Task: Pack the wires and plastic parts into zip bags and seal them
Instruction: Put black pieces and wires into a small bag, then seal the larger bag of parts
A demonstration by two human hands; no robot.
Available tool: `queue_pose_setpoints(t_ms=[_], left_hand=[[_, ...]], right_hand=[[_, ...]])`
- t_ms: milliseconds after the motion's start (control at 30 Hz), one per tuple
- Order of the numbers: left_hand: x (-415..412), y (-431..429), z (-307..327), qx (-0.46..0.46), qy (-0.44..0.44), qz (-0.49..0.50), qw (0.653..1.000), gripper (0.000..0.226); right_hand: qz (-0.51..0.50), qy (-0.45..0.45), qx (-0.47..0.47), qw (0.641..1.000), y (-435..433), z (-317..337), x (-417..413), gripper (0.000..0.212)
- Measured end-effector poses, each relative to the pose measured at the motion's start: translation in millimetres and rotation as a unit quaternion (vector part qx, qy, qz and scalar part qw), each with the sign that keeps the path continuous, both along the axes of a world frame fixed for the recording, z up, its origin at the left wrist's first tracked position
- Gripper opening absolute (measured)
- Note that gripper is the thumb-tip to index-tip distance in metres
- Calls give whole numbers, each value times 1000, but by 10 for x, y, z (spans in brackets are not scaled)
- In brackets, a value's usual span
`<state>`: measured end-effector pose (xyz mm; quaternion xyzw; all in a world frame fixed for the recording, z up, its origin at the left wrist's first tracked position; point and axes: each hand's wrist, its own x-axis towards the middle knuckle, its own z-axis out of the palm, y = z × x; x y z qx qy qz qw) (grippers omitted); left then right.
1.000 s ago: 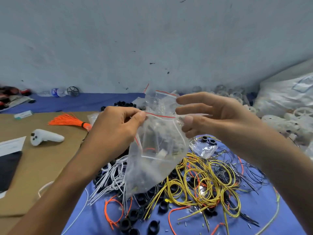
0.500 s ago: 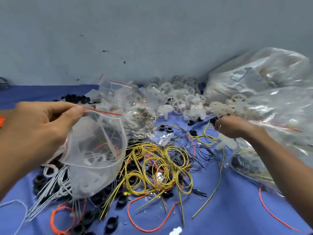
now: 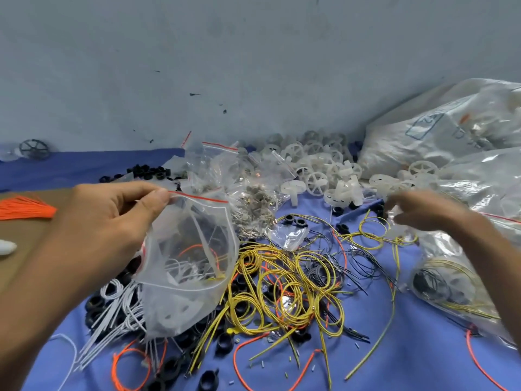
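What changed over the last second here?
The right grip let go of the zip bag and swung right, toward the white plastic wheels; it is blurred now. The left grip still pinches the bag's red-striped mouth; wires stay heaped on the blue cloth.

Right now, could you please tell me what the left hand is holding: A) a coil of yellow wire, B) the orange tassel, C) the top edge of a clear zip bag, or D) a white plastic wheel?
C: the left hand pinches the red-striped top edge of the clear zip bag between thumb and fingers.
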<state>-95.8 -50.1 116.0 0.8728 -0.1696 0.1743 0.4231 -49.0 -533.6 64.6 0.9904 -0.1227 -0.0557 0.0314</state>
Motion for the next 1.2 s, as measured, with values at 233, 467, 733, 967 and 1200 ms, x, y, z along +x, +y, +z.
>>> queue_pose_setpoints(t_ms=[233, 467, 733, 967, 1200], left_hand=[[75, -77, 2, -12, 15, 20, 1000, 21], [71, -150, 4, -3, 14, 1, 1000, 22], [145, 25, -8, -24, -15, 34, 999, 18], [266, 278, 78, -144, -6, 65, 987, 32], [165, 302, 184, -156, -1, 65, 986, 32]], right_hand=[[225, -207, 578, 757, 751, 857, -284, 32], [345, -42, 642, 684, 1992, 924, -546, 34], [253, -115, 671, 688, 2240, 739, -399, 24], [200, -150, 485, 838, 2350, 101, 104, 21], [192, -90, 289, 933, 2353, -556, 793, 31]])
